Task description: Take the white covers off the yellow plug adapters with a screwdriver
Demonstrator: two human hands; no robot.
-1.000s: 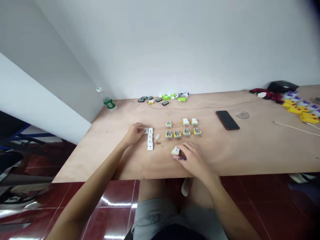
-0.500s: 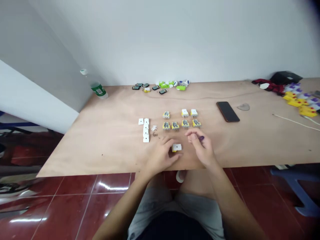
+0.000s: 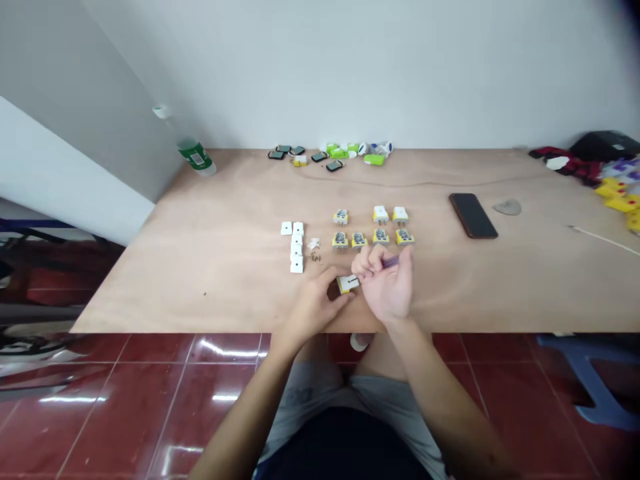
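Note:
My left hand (image 3: pixel 315 308) grips a small white-and-yellow plug part (image 3: pixel 347 284) near the front edge of the wooden table (image 3: pixel 225 253). My right hand (image 3: pixel 386 280) is closed round a thin purple-handled tool (image 3: pixel 391 262), held just right of and above that part. Beyond my hands lie two rows of several yellow and white plug parts (image 3: pixel 373 228). To the left are a short column of white square covers (image 3: pixel 296 248) and a small heap of tiny screws (image 3: pixel 315 252).
A black phone (image 3: pixel 473 215) and a clear pick (image 3: pixel 507 207) lie right of the parts. Green, black and white pieces (image 3: pixel 333 153) sit along the wall. A plastic bottle (image 3: pixel 193 152) is at the back left. Yellow and purple items (image 3: pixel 620 193) crowd the right end.
My left hand left the white covers and came to the plug part at the front. My right hand let go of that part and lifted with the purple tool. The camera tilted down.

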